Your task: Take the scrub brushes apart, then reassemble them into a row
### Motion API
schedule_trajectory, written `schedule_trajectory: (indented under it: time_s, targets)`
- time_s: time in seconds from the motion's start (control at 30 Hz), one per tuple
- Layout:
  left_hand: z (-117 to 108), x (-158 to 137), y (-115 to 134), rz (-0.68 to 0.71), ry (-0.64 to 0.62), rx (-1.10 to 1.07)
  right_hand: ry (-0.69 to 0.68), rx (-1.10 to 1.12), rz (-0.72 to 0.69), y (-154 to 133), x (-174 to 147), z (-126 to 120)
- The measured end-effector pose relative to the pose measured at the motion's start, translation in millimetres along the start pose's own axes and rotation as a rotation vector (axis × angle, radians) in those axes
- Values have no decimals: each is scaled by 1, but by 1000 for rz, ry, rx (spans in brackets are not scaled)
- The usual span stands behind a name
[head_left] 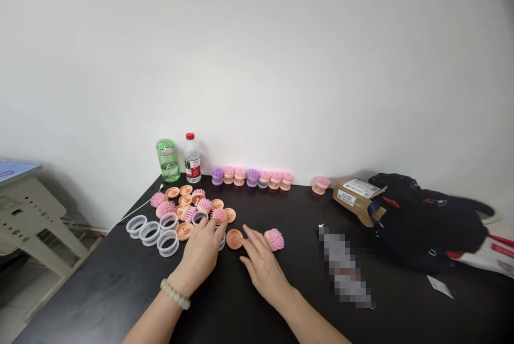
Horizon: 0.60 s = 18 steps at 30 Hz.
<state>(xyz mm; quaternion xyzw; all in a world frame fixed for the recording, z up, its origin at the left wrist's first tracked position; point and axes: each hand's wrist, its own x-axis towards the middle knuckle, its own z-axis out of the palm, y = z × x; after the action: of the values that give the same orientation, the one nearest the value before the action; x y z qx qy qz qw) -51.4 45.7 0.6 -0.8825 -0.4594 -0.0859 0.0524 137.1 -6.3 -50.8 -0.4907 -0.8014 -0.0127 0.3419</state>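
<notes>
My left hand point(203, 245), wearing a beaded bracelet point(175, 294), reaches over the pile with its fingers apart. Its fingertips lie by a pink bristle head point(219, 216) and a clear ring point(199, 218). Another clear ring point(222, 242) shows partly from under that hand. My right hand point(263, 265) is open, its fingertips at the edge of a round orange disc point(233, 239). Just beyond it lies a pink bristle brush point(275, 239) on its side. Loose orange discs point(184, 231), pink bristle heads point(165, 209) and clear rings point(167, 243) surround my left hand.
Along the wall stand several assembled scalp brushes point(252, 177), purple and pink, with one brush point(320, 185) apart. A green bottle point(167, 162) and a water bottle point(192, 159) stand back left. Rightward are a cardboard box point(358, 199), a black bag point(429, 226) and a blurred packet point(345, 269).
</notes>
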Motion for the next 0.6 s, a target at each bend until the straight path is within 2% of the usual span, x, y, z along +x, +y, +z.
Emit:
schedule_trajectory:
  time_s: [0.07, 0.17, 0.3, 0.43, 0.6]
  targets:
    - [-2, -1, 2, -22, 38, -15, 49, -60, 30, 7, -5, -15]
    - [-4, -4, 8, -8, 57, -56, 92, -140, 212, 26, -16, -33]
    - [0, -3, 16, 135, 33, -60, 4, -30, 426, 46, -22, -39]
    - [4, 0, 21, 221, -19, -60, -33, 28, 456, 44, -7, -30]
    - [-4, 2, 18, 135, -21, -81, -52, 14, 433, 35, 23, -14]
